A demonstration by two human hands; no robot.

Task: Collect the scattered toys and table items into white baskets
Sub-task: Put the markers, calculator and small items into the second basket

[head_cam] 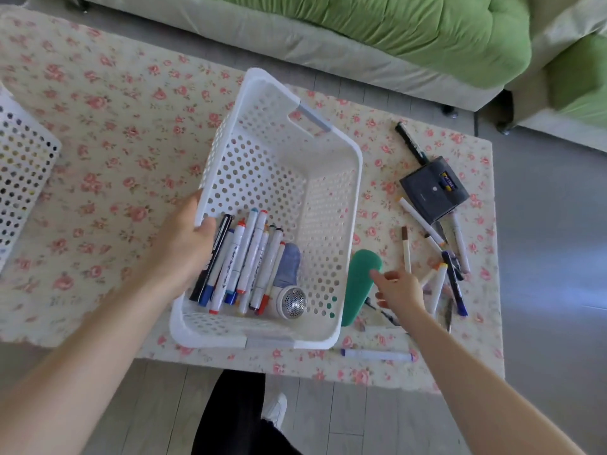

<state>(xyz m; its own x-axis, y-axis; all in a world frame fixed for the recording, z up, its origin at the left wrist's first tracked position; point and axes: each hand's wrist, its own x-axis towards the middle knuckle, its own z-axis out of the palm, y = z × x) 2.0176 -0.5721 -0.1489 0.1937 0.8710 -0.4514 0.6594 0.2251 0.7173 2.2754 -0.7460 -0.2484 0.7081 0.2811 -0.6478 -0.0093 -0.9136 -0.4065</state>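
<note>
A white perforated basket (348, 205) stands tilted on the floral table. My left hand (187, 244) grips its left rim. Inside lie several markers (243, 257), a blue-grey sock (289, 264) and a small white lint shaver (291, 302). My right hand (399, 289) hovers just right of the basket, fingers apart and holding nothing, touching or just above a green oval case (359, 284). Loose markers (440, 280) lie scattered to the right of that hand. A dark grey pouch (433, 192) and a black pen (410, 142) rest further back.
A second white basket (23, 165) sits at the table's left edge. One marker (377, 355) lies near the front edge of the table (115, 126). A green sofa (427, 34) stands behind the table. My leg and shoe (249, 415) are below the front edge.
</note>
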